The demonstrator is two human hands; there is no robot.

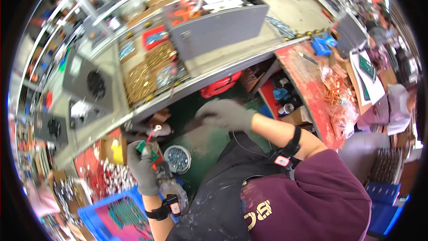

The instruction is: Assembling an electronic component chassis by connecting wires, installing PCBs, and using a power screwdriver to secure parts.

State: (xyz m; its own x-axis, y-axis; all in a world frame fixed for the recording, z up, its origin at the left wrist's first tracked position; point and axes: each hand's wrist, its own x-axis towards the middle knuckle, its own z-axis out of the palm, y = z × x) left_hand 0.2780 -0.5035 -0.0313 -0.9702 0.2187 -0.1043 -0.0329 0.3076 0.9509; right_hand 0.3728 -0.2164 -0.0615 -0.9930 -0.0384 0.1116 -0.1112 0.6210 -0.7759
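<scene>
My left hand, in a grey glove, is closed round a small green circuit board at the lower left. A short red wire rises from that hand, with a ring terminal at its upper end. My right hand, gloved in grey too, is out over the floor in front of me, apart from the left. Motion smears its fingers, so whether they hold anything does not show. Just right of my left hand stands a round bucket of small metal parts.
Ahead runs a conveyor line carrying a large grey metal case and trays of brass-coloured screws. At lower left, a blue tray holds green boards beside white parts. A red worktop with copper pieces lies right.
</scene>
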